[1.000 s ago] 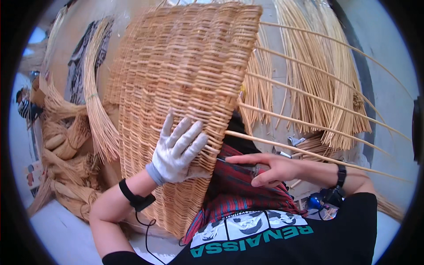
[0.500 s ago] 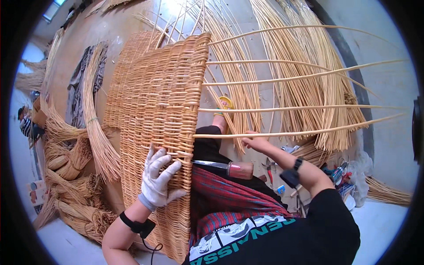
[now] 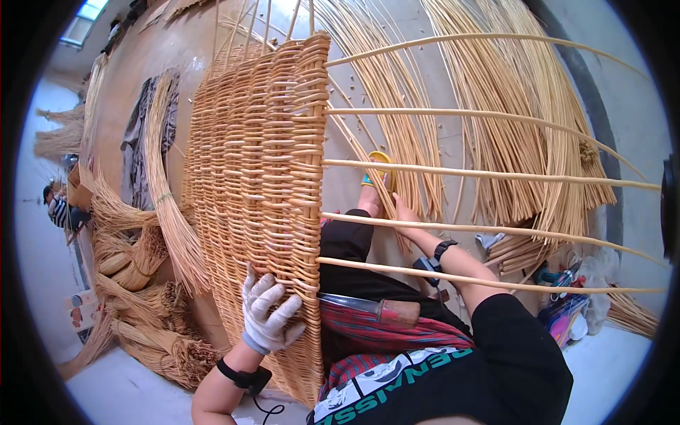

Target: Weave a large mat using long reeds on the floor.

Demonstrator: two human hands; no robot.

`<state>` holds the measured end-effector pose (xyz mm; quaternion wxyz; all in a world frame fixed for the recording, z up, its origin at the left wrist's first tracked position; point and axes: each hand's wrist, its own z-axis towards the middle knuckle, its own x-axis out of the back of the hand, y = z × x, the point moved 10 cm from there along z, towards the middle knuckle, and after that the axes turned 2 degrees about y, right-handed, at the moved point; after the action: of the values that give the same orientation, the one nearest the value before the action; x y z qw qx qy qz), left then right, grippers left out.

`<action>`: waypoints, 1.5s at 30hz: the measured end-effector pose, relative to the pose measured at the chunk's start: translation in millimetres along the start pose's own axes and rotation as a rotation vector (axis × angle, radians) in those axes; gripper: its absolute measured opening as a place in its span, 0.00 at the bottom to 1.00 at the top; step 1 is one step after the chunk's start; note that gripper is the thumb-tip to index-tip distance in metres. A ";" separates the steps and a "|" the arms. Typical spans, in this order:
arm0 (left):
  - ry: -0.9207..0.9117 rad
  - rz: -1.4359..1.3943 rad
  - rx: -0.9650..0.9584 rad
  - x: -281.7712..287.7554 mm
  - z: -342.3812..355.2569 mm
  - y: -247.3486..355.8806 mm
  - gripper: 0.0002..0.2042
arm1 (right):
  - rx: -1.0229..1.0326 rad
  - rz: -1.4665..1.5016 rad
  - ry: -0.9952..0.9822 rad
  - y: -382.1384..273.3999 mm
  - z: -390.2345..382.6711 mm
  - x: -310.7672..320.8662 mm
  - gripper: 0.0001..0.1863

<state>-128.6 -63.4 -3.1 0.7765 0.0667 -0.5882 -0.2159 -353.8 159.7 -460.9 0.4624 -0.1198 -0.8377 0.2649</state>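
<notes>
A large woven wicker panel (image 3: 255, 156) stands tilted in front of me, its right edge running down to my lap. My left hand (image 3: 269, 312), in a white glove, lies on the panel's lower face with fingers spread and bent. Several pale rods (image 3: 489, 173) stick out rightward from the panel's edge. Beneath them my bare right hand (image 3: 402, 211) reaches down beside my foot, at the ends of the thin loose rods (image 3: 372, 152). Its fingers are partly hidden, so a grip cannot be made out. A knife (image 3: 400, 312) with a wooden handle rests across my lap, blade toward the panel.
Long rod bundles (image 3: 489, 142) cover the floor at the right. More tied bundles (image 3: 152, 340) are heaped at the left, near a long bundle (image 3: 164, 184) on dark cloth. Tools and plastic bags (image 3: 567, 304) lie at the lower right. Another person (image 3: 62, 211) is far left.
My right hand has reached slightly farther, up to the loose rods by my foot. The panel's projecting rods and the knife appear lower in view. My left hand stays on the panel.
</notes>
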 end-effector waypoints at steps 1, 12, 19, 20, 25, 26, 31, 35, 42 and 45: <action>-0.026 0.005 0.001 -3.0 -1.4 -1.1 0.27 | -0.021 0.089 -0.048 6.6 4.2 -8.8 0.44; -0.008 -0.009 0.031 3.4 1.3 -0.9 0.25 | 0.281 0.022 0.131 -32.1 -8.9 39.4 0.29; -0.009 -0.029 0.060 0.3 -5.7 -4.8 0.26 | 0.360 -0.249 0.248 -46.7 -0.3 42.2 0.05; 0.001 -0.016 0.041 0.0 -5.0 -3.1 0.26 | 0.310 -0.306 0.183 -37.7 5.5 36.4 0.05; 0.013 -0.071 0.032 5.9 9.0 0.6 0.31 | 0.304 -0.362 0.116 -30.7 7.0 43.6 0.06; 0.008 -0.080 0.032 7.1 12.5 1.5 0.31 | 0.267 -0.380 0.093 -30.2 5.8 48.6 0.08; 0.053 -0.083 0.016 14.7 17.3 6.9 0.30 | 0.225 -0.270 -0.088 -51.3 -9.1 88.0 0.15; 0.064 -0.072 -0.002 12.8 12.4 8.8 0.28 | -0.110 0.598 -0.595 -50.1 -49.7 108.1 0.15; 0.111 -0.040 -0.012 20.7 11.8 16.8 0.28 | 0.088 0.884 -0.732 -123.3 -155.8 212.8 0.11; 0.124 -0.025 -0.027 21.2 10.6 19.2 0.27 | 0.191 0.924 -0.845 -155.7 -200.2 241.1 0.13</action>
<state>-129.1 -53.4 25.7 0.8095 0.0767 -0.5353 -0.2288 -310.1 204.4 -116.5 -0.0618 -0.3124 -0.7823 0.5354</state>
